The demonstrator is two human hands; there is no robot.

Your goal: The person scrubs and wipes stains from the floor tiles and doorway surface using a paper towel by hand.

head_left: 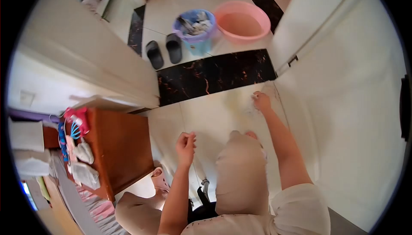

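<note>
My right hand (262,103) reaches down to the pale tiled floor (210,110), close to the foot of the white door. Its fingers are pinched around something small and whitish, too blurred to name. Held above the floor in front of my left leg, my left hand (186,148) has its fingers curled into a loose fist, and nothing shows in it. My bent knee (240,170) is between the two arms. A pink clog (159,179) is on my left foot.
Beyond the dark marble threshold (214,76) stand a lined bin (198,46) with crumpled waste, a pink basin (244,35) and black slippers (174,48). The white door (343,97) borders my right. At left is a wooden cabinet (124,145) with several items on top.
</note>
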